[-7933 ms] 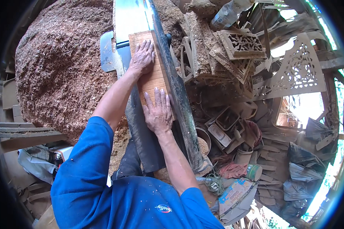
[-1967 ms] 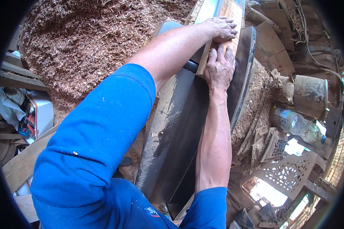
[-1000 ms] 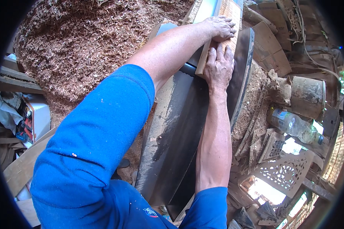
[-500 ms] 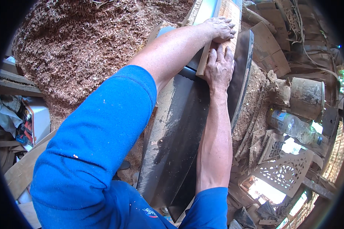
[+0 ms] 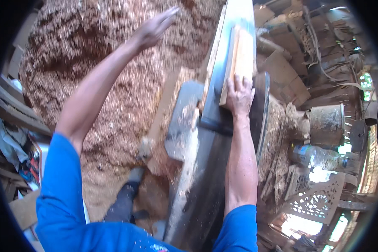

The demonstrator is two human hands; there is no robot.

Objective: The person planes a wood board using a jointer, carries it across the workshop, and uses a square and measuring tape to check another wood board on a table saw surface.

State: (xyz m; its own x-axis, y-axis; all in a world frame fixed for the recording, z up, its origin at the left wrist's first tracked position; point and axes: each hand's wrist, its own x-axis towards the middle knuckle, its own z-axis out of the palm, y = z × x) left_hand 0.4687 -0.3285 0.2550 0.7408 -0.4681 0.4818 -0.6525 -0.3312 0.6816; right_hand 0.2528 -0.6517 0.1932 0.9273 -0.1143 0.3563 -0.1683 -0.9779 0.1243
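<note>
Right hand (image 5: 239,94) lies flat on near end of board (image 5: 240,56), fingers (image 5: 242,82) spread a bit & pressing down, not wrapped round it. Board = pale wood, lying lengthwise on the long metal desk (image 5: 214,168) of a woodworking machine, at far end, center-right of scene. Left hand (image 5: 153,27) is up in the air, far left, over sawdust pile (image 5: 92,71); fingers stretched out, close together, holding nothing, touching nothing. Left hand & board well apart. Sawdust also strewn on desk's left edge. Grey guard plate (image 5: 181,122) just left of desk. Right of desk: rusty bucket (image 5: 326,124), plastic bottle (image 5: 315,155) just near of it, carved wood panel (image 5: 319,199) nearer still, w/ scrap wood around.
</note>
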